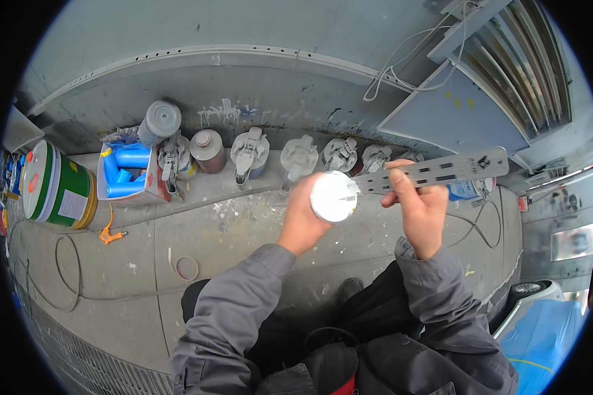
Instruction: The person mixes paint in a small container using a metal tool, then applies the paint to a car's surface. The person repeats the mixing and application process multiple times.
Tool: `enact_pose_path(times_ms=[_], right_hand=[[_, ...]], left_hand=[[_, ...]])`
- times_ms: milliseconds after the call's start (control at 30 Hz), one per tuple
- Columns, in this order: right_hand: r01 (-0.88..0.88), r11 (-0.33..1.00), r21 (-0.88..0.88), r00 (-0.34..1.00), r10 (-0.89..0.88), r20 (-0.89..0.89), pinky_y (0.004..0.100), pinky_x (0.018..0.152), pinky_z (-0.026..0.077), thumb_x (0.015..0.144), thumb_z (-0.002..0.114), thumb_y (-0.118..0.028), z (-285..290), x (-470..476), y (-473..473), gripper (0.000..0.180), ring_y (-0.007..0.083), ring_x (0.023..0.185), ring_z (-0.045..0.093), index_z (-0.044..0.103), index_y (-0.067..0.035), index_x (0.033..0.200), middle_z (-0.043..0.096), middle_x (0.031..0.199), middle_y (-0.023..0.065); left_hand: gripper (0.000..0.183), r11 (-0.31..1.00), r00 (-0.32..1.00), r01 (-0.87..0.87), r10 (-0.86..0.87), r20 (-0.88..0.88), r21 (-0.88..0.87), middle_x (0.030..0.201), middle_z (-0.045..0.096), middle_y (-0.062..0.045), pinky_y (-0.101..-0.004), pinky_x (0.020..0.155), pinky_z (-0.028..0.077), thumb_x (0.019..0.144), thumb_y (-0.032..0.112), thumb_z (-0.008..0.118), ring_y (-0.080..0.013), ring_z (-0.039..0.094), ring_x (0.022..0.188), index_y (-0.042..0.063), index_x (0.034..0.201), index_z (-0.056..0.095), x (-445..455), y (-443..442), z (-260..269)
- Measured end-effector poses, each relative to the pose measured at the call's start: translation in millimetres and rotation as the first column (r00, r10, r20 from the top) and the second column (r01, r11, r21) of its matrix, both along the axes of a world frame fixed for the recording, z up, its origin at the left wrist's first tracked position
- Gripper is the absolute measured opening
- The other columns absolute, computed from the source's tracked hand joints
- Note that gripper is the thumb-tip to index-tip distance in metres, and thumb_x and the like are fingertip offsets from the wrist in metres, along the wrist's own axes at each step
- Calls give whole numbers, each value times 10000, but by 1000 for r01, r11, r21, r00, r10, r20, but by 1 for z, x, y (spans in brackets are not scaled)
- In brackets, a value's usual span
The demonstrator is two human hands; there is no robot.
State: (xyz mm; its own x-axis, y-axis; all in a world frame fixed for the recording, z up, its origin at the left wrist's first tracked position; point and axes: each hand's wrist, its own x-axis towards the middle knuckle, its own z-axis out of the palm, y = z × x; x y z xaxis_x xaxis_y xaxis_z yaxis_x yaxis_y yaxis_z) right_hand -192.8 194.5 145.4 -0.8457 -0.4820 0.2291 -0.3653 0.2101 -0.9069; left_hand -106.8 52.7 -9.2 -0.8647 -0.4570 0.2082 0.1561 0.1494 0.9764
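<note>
My left hand (301, 217) is closed around a small round container with white contents (332, 198), held up near the middle of the view. In my right hand (415, 202), between thumb and fingers, is a flat metal mixing stick (449, 168) with slots and dark markings. Its left end reaches the container's rim, where white material clings to it. Just beyond both hands, a row of spray-gun cups stands along the wall, among them a translucent whitish one (299, 158) and one with a grey lid (340, 154).
A green and white bucket (59, 187), a box of blue rolls (150, 195), a capped bottle (208, 153) and a clear container (160, 118) stand at left. An orange air blow gun (109, 236), hoses and a tape ring (187, 268) lie on the floor. A partly covered car (529, 321) is at lower right.
</note>
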Motion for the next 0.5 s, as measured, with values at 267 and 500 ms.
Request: enact_pose_path(times_ms=[267, 500], right_hand=[[-576, 763, 293, 758, 632, -158, 300, 664, 545, 925, 693, 21, 11, -17, -26, 121, 154, 765, 680, 745, 31, 1033, 713, 840, 101], [-783, 504, 364, 530, 847, -34, 363, 681, 552, 840, 761, 46, 82, -39, -17, 205, 247, 765, 703, 764, 15, 1042, 735, 892, 135]], left_hand=[[870, 986, 985, 163, -162, -52, 29, 1430, 561, -85, -386, 1117, 444, 720, 119, 922, -220, 543, 1317, 61, 1457, 462, -3, -4, -9], [852, 897, 913, 400, -408, 6, 191, 1322, 639, -92, -369, 1078, 475, 647, 60, 917, -220, 597, 1252, 53, 1401, 522, 5, -27, 12]])
